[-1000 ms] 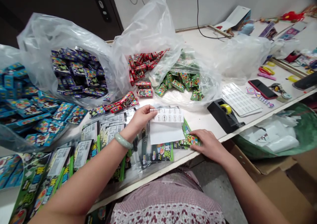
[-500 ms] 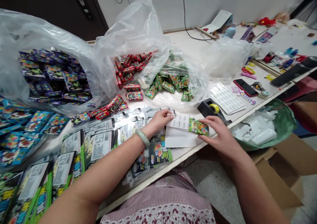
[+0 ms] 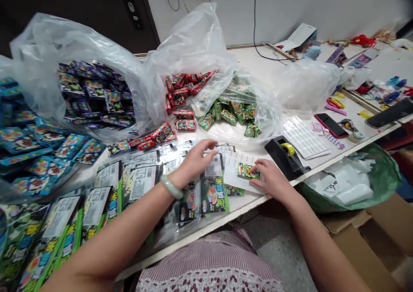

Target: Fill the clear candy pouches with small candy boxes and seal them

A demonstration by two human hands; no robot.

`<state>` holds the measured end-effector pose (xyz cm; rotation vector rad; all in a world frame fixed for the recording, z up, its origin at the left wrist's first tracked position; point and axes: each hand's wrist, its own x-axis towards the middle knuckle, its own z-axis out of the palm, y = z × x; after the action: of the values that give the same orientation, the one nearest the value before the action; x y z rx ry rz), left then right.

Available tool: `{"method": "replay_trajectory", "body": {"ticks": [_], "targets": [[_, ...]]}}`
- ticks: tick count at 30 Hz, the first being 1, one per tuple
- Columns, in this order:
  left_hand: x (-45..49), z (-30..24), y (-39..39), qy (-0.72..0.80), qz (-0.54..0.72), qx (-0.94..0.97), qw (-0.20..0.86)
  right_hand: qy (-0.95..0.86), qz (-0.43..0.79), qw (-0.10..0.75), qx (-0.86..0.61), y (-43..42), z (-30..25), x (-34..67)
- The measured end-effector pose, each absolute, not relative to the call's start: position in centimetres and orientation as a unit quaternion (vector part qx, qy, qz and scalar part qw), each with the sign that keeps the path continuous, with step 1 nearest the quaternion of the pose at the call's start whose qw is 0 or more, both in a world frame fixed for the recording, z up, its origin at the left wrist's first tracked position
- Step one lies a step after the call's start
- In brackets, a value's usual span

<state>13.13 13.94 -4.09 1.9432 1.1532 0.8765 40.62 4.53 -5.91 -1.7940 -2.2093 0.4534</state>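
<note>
My right hand (image 3: 269,178) grips the right end of a small green candy packet (image 3: 245,170), thumb below and fingers above. The packet lies over a white sticker sheet (image 3: 234,171) with printed labels near the table's front edge. My left hand (image 3: 198,156), with a jade bangle (image 3: 171,187) at the wrist, hovers left of the sheet above the printed pouches. Its thumb and forefinger are curled but a gap shows between them, and I see nothing held there. A black and green pouch (image 3: 213,193) lies just under that hand, beside the sheet.
Clear bags hold purple packets (image 3: 97,90), red packets (image 3: 180,87) and green packets (image 3: 229,115). Blue packets (image 3: 69,148) pile at left, above rows of pouches (image 3: 61,223). A tape dispenser (image 3: 285,158), label sheets (image 3: 305,137) and a phone (image 3: 331,124) lie at right.
My left hand has let go of the sticker sheet's edge and moved left. My right hand has brought the green packet left, further over the sheet. The view has shifted a little.
</note>
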Motion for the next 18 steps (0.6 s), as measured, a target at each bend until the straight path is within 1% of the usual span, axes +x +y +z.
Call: {"method": "replay_trajectory", "body": {"ticks": [3, 5, 7, 11, 13, 15, 18], "targets": [[7.8, -3.5, 12.0, 0.504, 0.357, 0.723, 0.308, -0.775, 0.187, 0.208, -0.567, 5.3, -4.7, 39.2], [5.6, -3.5, 9.7, 0.526, 0.334, 0.735, 0.268, -0.797, 0.224, 0.226, -0.513, 6.5, -4.1, 36.6], [4.9, -3.7, 7.1, 0.508, 0.267, 0.785, 0.235, -0.827, 0.231, 0.193, -0.474, 8.1, -4.1, 33.2], [5.8, -4.6, 3.0, 0.480, 0.115, 0.847, 0.199, -0.842, 0.188, 0.080, -0.499, 11.1, -5.3, 27.4], [5.9, -5.0, 2.0, 0.501, 0.083, 0.838, 0.200, -0.841, 0.189, 0.065, -0.503, 12.1, -5.8, 26.1], [5.4, -5.1, 1.7, 0.517, 0.100, 0.823, 0.214, -0.842, 0.193, 0.068, -0.499, 12.7, -5.6, 25.7], [4.3, -4.3, 2.1, 0.538, 0.220, 0.775, 0.247, -0.840, 0.201, 0.079, -0.498, 12.9, -3.5, 25.7]]}}
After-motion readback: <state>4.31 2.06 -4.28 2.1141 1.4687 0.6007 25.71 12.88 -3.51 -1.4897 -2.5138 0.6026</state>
